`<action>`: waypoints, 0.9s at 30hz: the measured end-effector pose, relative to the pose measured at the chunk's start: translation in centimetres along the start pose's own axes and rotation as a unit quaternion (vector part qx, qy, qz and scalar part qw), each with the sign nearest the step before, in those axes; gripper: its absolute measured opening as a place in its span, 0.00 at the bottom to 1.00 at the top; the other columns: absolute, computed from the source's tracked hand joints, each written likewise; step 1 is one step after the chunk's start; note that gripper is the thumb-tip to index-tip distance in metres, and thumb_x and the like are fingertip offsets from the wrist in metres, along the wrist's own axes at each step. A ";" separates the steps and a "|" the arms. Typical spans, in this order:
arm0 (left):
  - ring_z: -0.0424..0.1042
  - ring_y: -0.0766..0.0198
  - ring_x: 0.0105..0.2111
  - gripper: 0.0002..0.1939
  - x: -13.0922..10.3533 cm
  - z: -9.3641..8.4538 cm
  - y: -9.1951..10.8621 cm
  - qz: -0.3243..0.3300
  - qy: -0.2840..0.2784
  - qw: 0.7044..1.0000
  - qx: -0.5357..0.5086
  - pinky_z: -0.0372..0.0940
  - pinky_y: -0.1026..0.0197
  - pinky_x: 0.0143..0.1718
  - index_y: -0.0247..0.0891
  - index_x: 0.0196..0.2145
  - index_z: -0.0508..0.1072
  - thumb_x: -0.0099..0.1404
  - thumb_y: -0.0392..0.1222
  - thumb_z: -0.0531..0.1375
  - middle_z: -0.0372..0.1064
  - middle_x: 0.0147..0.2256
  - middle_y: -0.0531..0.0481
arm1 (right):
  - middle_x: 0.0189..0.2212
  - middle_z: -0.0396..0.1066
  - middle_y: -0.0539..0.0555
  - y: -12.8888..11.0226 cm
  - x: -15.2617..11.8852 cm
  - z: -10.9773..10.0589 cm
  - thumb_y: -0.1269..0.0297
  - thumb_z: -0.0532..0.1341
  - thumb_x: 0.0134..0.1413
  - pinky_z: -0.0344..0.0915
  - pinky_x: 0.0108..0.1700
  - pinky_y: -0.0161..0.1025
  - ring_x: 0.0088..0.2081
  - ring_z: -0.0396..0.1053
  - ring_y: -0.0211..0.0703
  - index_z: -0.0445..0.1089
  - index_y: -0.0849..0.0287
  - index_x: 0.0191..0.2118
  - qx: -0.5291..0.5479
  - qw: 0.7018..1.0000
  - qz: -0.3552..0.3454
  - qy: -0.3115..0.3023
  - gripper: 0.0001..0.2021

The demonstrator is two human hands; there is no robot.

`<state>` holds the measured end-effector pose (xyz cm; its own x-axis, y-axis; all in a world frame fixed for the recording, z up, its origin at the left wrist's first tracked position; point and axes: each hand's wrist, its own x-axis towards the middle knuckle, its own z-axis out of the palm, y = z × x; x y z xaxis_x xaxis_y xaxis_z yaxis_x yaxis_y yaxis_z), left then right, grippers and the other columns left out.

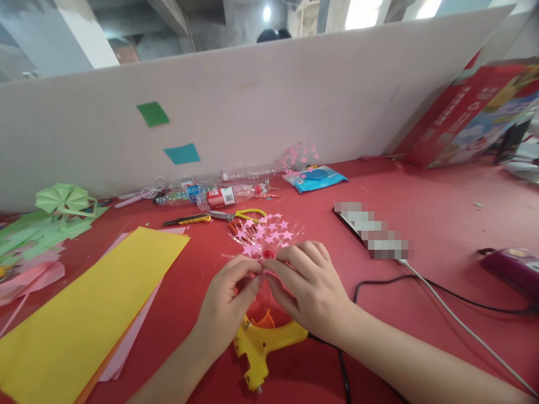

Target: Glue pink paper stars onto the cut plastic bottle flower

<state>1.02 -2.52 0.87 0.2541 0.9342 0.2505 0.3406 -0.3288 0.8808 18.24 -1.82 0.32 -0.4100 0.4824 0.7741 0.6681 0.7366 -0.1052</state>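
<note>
My left hand (229, 294) and my right hand (309, 283) meet fingertip to fingertip, both closed in a pinch. Whatever lies between their fingers is too small or hidden to make out. Just beyond the fingertips a clear plastic piece covered with pink stars (269, 227) fans out on the table, a red ring (268, 254) at its near end. Below my hands lies a yellow glue gun (269, 342) with an orange trigger, partly covered by my right hand.
Yellow paper sheets (105, 297) lie at the left near green paper pieces (67, 207). Scissors (242, 214), a yellow cutter knife (189, 220), plastic bottles (223, 196) and a blue wipes pack (315, 178) lie beyond. A phone-like device (370, 230) with cables is at right, before a white partition (252, 101).
</note>
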 end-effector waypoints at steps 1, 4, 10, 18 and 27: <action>0.66 0.67 0.31 0.06 0.0 0.1 0.0 0.010 0.003 1.000 0.007 0.61 0.66 0.32 0.40 0.33 0.72 0.65 0.40 0.56 0.66 0.32 0.52 | 0.31 0.70 0.54 0.0 0.0 0.1 0.70 0.56 0.60 0.55 0.37 0.42 0.34 0.60 0.44 0.71 0.60 0.37 -0.001 1.000 0.007 0.000 0.06; 0.67 0.66 0.32 0.06 0.0 0.2 0.0 0.023 0.019 0.999 0.033 0.62 0.66 0.33 0.39 0.32 0.72 0.65 0.38 0.55 0.67 0.33 0.51 | 0.32 0.69 0.53 0.0 0.0 0.3 0.69 0.56 0.60 0.55 0.40 0.43 0.35 0.60 0.44 0.71 0.60 0.37 0.004 1.000 0.025 -0.009 0.06; 0.69 0.66 0.32 0.06 0.0 0.4 0.2 0.037 0.046 0.994 0.092 0.63 0.66 0.34 0.40 0.31 0.72 0.64 0.38 0.55 0.69 0.32 0.51 | 0.33 0.69 0.54 0.0 0.1 0.3 0.69 0.55 0.61 0.55 0.40 0.43 0.35 0.60 0.44 0.71 0.59 0.35 0.006 0.999 0.033 -0.022 0.08; 0.72 0.63 0.34 0.05 -0.1 0.4 0.3 0.006 0.083 0.991 0.109 0.66 0.64 0.36 0.41 0.33 0.74 0.63 0.39 0.57 0.74 0.34 0.51 | 0.32 0.70 0.54 0.0 0.1 0.2 0.71 0.55 0.61 0.55 0.43 0.42 0.35 0.60 0.43 0.71 0.60 0.34 0.001 1.000 0.009 -0.017 0.08; 0.70 0.64 0.28 0.05 0.0 -0.1 0.7 -0.044 0.063 0.997 0.026 0.65 0.64 0.30 0.40 0.32 0.75 0.60 0.40 0.58 0.73 0.32 0.50 | 0.32 0.70 0.53 0.0 0.1 0.2 0.71 0.55 0.61 0.56 0.43 0.42 0.35 0.61 0.43 0.71 0.58 0.36 -0.021 1.000 0.010 -0.009 0.07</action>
<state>1.17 -2.75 1.48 0.1070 0.9687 0.2240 0.4046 -0.2482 0.8801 18.06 -1.62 0.27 -0.4066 0.5062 0.7606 0.7016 0.7062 -0.0950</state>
